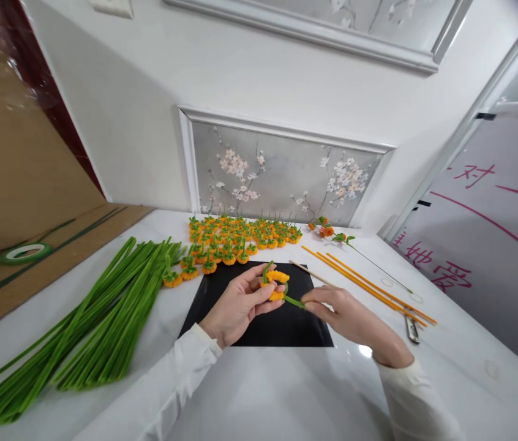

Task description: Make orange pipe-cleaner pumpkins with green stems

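Note:
Between the fingers of my left hand [240, 303] is an orange pipe-cleaner flower [277, 279], its coiled petals bent into a curve. A green pipe cleaner [294, 302] loops around the flower, one end sticking up above my left fingers. My right hand [344, 312] pinches the other end of it, a little to the right of the flower. Both hands are over a black mat [281, 327] on the white table. Part of the flower is hidden behind my left fingers.
Rows of finished orange flowers with green stems [240, 233] stand behind the mat. Green pipe cleaners [103, 318] lie in a heap at left. To the right are orange pipe cleaners [364, 282], a wooden stick [311, 272], nail clippers [411, 329] and a stemmed flower spray [327, 231]. Green tape [27, 253] lies on cardboard.

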Available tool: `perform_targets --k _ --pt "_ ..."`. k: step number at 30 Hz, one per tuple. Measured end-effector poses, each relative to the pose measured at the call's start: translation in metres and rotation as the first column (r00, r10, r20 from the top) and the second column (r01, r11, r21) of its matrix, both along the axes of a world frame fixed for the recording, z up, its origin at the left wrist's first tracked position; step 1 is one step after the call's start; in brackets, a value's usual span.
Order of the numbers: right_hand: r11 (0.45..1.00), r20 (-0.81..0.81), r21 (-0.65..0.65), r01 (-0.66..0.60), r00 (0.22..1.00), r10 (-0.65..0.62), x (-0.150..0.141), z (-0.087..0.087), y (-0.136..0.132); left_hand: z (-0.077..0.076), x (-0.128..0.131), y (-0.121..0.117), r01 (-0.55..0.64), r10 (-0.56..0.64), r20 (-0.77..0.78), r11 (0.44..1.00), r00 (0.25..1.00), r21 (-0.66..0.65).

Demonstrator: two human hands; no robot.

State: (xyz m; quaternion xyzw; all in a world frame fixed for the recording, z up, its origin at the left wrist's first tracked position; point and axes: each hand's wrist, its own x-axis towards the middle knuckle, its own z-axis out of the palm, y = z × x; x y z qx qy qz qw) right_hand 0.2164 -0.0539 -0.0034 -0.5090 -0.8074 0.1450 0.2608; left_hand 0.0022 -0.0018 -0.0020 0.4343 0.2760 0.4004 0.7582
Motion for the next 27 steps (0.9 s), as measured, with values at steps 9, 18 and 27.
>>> perform_targets --k 9,18,27 --pt "0.972 0.146 0.232 -0.037 0.989 0.002 -0.029 -0.013 0.008 0.001 -0.006 0.0 0.062 -0.035 -0.143 0.979 0.989 0.194" --pt "0.98 0.14 0.191 -0.053 0.99 0.026 -0.035 -0.009 0.0 0.006 -0.014 0.005 0.373 -0.188 -0.448 0.85 0.874 0.372" --pt "0.969 0.142 0.24 -0.055 0.99 0.021 -0.027 -0.012 0.006 -0.001 -0.009 0.002 0.278 -0.201 -0.32 0.937 0.926 0.214"
